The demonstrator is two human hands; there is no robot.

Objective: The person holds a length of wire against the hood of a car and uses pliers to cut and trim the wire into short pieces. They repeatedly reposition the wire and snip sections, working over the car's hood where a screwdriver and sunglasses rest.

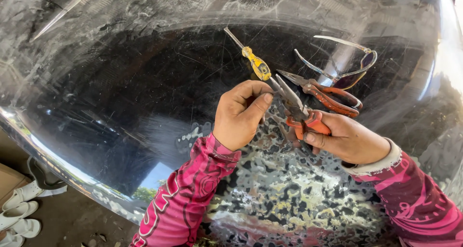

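Note:
My right hand (pixel 348 140) grips orange-handled needle-nose pliers (pixel 298 108), jaws pointing up-left toward my left hand. My left hand (pixel 241 113) is curled with thumb pressed to forefinger just at the jaw tips; whatever it pinches is too small to see. Both hands hover over a glossy black, scratched car panel (pixel 135 92). Just above the left hand lies a yellow-handled screwdriver (pixel 254 62). A second pair of orange-handled pliers (pixel 325 95) rests on the panel behind the right hand. Both sleeves are pink patterned.
Clear-framed sunglasses with dark lenses (pixel 345 66) lie on the panel at the upper right. Peeling, blotchy paint (pixel 284 194) covers the panel near me. White sandals (pixel 19 211) sit on the ground at lower left, beside the panel's edge.

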